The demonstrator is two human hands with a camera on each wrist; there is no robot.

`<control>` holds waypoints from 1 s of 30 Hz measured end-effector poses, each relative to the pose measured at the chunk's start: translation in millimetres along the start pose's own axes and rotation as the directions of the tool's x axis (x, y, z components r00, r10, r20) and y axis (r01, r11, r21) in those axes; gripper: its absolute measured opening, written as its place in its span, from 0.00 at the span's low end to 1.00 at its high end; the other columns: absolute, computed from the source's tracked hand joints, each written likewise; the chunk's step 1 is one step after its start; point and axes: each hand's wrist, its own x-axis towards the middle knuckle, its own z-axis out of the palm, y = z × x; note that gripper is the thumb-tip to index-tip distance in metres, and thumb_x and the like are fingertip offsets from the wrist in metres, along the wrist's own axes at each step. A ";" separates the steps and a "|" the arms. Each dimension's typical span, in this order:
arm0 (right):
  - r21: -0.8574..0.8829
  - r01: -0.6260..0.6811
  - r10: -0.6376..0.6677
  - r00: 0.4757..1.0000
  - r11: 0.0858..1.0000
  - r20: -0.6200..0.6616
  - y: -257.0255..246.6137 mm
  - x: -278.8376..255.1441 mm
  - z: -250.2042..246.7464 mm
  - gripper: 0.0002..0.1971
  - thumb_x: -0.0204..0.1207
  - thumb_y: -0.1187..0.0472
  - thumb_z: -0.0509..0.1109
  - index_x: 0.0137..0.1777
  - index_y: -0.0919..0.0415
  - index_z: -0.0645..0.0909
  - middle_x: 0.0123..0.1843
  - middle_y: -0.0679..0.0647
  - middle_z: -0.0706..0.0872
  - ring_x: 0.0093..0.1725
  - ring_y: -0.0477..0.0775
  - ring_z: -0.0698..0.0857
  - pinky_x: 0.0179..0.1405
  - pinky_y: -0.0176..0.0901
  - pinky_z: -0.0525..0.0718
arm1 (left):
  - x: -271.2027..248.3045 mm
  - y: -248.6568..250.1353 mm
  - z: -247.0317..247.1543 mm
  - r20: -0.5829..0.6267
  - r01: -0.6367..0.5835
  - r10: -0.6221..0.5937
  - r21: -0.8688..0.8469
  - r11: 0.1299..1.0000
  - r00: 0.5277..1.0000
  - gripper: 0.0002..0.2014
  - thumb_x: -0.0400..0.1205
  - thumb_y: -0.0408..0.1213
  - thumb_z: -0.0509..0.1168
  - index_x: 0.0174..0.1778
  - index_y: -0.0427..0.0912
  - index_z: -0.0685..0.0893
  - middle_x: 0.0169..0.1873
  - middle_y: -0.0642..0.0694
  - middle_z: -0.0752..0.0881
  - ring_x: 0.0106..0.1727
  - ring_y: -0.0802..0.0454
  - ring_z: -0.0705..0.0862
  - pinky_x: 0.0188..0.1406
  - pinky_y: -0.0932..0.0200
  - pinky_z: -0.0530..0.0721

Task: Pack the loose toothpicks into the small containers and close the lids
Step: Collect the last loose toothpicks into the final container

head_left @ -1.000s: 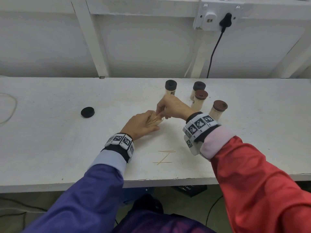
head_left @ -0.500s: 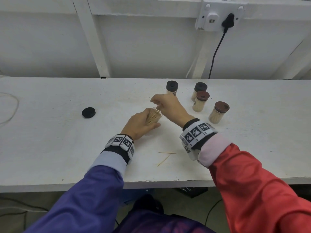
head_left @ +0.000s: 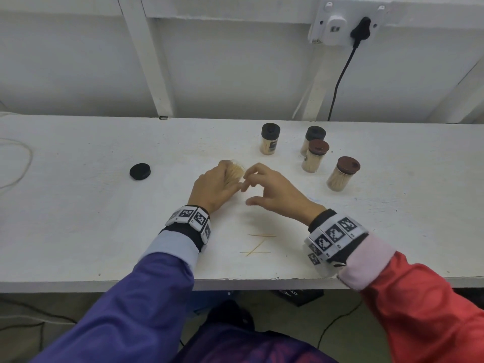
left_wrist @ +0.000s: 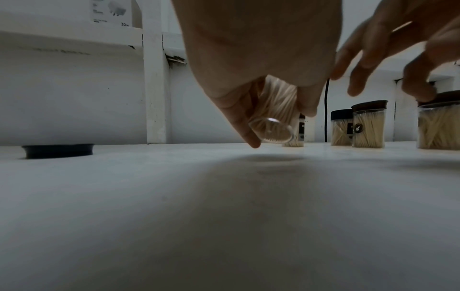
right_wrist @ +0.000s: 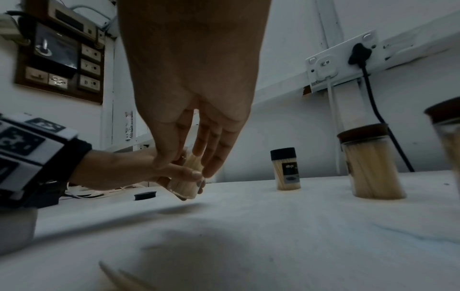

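My left hand [head_left: 231, 179] grips a clear open container [head_left: 235, 172] packed with toothpicks and holds it tilted just above the white table [head_left: 78, 218]. The left wrist view shows its clear base [left_wrist: 271, 130] off the surface. My right hand [head_left: 247, 189] is right beside it, thumb apart and fingers loosely bent at the toothpick tips; it holds nothing. In the right wrist view its fingers [right_wrist: 211, 149] hang over the container [right_wrist: 185, 185]. A few loose toothpicks [head_left: 258, 243] lie near the front edge. A black lid [head_left: 140, 171] lies alone to the left.
Several closed containers full of toothpicks stand behind and right of my hands: two with black lids [head_left: 270, 138] [head_left: 315, 133], two with brown lids [head_left: 316, 156] [head_left: 343, 174]. A wall socket with a black cable [head_left: 340, 74] hangs over the back. A white cord [head_left: 15, 163] lies far left.
My right hand has come off the top of the open container and drawn back toward me with its fingers spread. My left hand has shifted the container slightly left and kept its grip.
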 end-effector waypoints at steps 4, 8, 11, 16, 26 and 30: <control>-0.049 -0.022 0.024 0.999 0.999 0.043 -3.5 -16.3 -7.6 0.12 0.72 0.53 0.78 0.54 0.50 0.84 0.60 0.43 0.77 0.46 0.40 0.78 0.43 0.44 0.79 | 0.8 -2.2 -0.2 -0.027 0.022 -0.022 -0.019 1.000 0.999 0.31 0.79 0.54 0.69 0.73 0.44 0.68 0.53 0.44 0.85 0.54 0.38 0.83 0.52 0.49 0.79; -0.316 -0.014 0.145 0.907 0.949 0.395 -21.0 -35.8 -7.3 0.28 0.63 0.37 0.79 0.58 0.51 0.81 0.54 0.43 0.80 0.48 0.45 0.78 0.44 0.44 0.77 | 0.2 -1.1 -0.6 -0.025 0.038 -0.039 -0.007 0.999 0.999 0.31 0.79 0.54 0.69 0.73 0.44 0.68 0.51 0.45 0.83 0.54 0.38 0.82 0.51 0.51 0.77; -0.433 0.031 0.194 0.864 0.901 0.465 -28.8 -47.8 8.7 0.28 0.66 0.40 0.78 0.61 0.56 0.82 0.55 0.49 0.81 0.51 0.52 0.80 0.46 0.47 0.79 | 0.4 -0.9 -0.5 -0.006 0.045 -0.045 0.014 0.999 0.999 0.31 0.79 0.54 0.69 0.73 0.45 0.68 0.54 0.43 0.84 0.54 0.38 0.82 0.52 0.49 0.78; -0.375 -0.025 0.195 0.886 0.927 0.422 -31.2 -47.3 14.0 0.09 0.73 0.57 0.76 0.52 0.57 0.90 0.51 0.51 0.88 0.50 0.55 0.84 0.44 0.44 0.78 | -0.8 0.7 -1.0 -0.005 0.041 -0.041 0.019 0.999 0.999 0.30 0.79 0.55 0.69 0.72 0.44 0.68 0.54 0.43 0.84 0.53 0.38 0.83 0.53 0.48 0.80; -0.422 -0.003 0.223 0.852 0.907 0.474 -36.2 -52.0 17.2 0.02 0.73 0.61 0.66 0.41 0.54 0.77 0.42 0.46 0.78 0.39 0.52 0.76 0.28 0.38 0.64 | -1.4 1.1 -1.4 0.000 0.047 -0.047 0.024 0.999 0.999 0.30 0.79 0.55 0.69 0.72 0.44 0.69 0.54 0.42 0.84 0.53 0.38 0.82 0.50 0.50 0.77; -0.429 0.011 0.207 0.865 0.903 0.457 -38.4 -52.4 15.9 0.03 0.75 0.62 0.66 0.42 0.53 0.76 0.42 0.47 0.77 0.40 0.52 0.76 0.32 0.40 0.65 | -1.3 0.1 -1.5 0.005 0.051 -0.051 0.033 0.998 0.999 0.30 0.79 0.55 0.68 0.72 0.44 0.68 0.52 0.43 0.83 0.52 0.38 0.82 0.51 0.49 0.78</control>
